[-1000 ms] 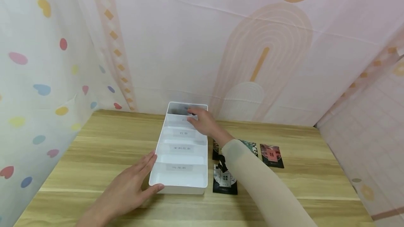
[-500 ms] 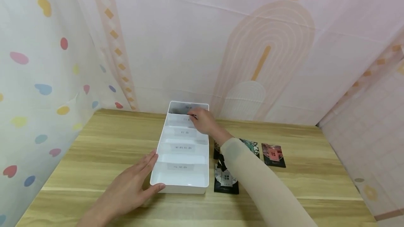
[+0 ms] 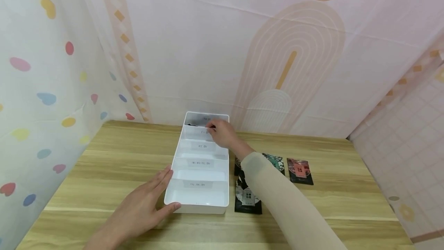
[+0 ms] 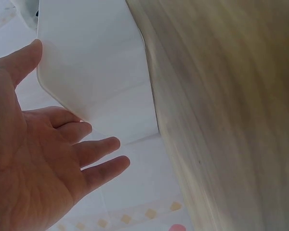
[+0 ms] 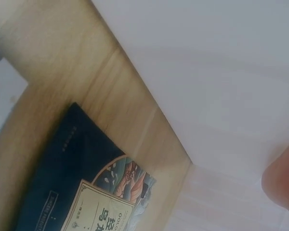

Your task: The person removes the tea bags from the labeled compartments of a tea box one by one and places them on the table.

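Observation:
A long white divided box point(image 3: 226, 173) stands on the wooden table, with paper labels on its dividers. My left hand point(image 3: 143, 200) rests on its near left corner, thumb at the front and fingers along the side. In the left wrist view, the left hand's fingers point(image 4: 103, 149) are fairly straight beside the box wall. My right hand point(image 3: 223, 132) is at the farthest compartment, fingertips pinching a dark tea packet point(image 3: 191, 125) mostly hidden behind the divider. To the box's right lie a grey-labelled tea packet point(image 3: 248, 198), a green one point(image 3: 276, 162) and a red one point(image 3: 300, 171).
A dark blue tea packet point(image 5: 82, 144) lies beside the box in the right wrist view; my right forearm partly hides it in the head view. A patterned curtain point(image 3: 194, 49) hangs right behind the box, with further curtains on both sides.
My right hand has lowered slightly at the far compartment, its fingers drawing closer together. A dark edge now shows at that compartment's left. The left hand and the box have stayed put.

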Motion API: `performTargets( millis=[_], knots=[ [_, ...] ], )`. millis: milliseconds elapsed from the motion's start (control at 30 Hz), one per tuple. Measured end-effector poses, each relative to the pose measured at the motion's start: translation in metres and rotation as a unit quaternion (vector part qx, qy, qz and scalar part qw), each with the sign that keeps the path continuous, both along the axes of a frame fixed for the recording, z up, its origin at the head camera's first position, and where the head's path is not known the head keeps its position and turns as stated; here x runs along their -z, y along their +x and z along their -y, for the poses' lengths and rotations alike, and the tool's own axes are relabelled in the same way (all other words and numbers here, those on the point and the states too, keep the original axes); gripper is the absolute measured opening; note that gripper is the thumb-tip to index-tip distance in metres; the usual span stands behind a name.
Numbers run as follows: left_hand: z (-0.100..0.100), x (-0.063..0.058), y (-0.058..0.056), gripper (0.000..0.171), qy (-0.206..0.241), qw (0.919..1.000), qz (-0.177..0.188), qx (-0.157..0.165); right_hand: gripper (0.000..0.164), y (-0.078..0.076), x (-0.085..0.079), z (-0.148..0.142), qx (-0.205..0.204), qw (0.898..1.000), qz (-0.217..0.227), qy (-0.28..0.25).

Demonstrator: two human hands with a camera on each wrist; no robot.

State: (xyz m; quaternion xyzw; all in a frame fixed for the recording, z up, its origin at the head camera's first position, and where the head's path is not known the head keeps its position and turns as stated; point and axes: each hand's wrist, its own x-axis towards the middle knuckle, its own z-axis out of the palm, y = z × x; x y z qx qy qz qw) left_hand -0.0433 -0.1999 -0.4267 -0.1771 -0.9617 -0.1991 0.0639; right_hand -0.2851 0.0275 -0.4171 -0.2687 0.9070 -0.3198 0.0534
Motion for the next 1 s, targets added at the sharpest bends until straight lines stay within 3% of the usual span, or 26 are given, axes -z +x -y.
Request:
performTargets(
  millis=[300, 533, 1000],
  knots=[
    [0.000, -0.003, -0.001, 0.089, -0.002, 1.0000, -0.003, 0.003, 0.013, 0.002, 0.000, -0.002, 0.030, 0.997, 0.023, -0.074],
    [-0.002, -0.002, 0.000, 0.088, 0.000, 1.0000, -0.001, 0.001, 0.013, 0.004, -0.002, -0.006, 0.031, 0.994, 0.016, -0.101],
    [-0.004, 0.000, -0.002, 0.088, 0.000, 1.0000, 0.000, -0.004, 0.011, 0.003, -0.024, -0.025, 0.048, 0.989, -0.003, -0.139]
  ],
)
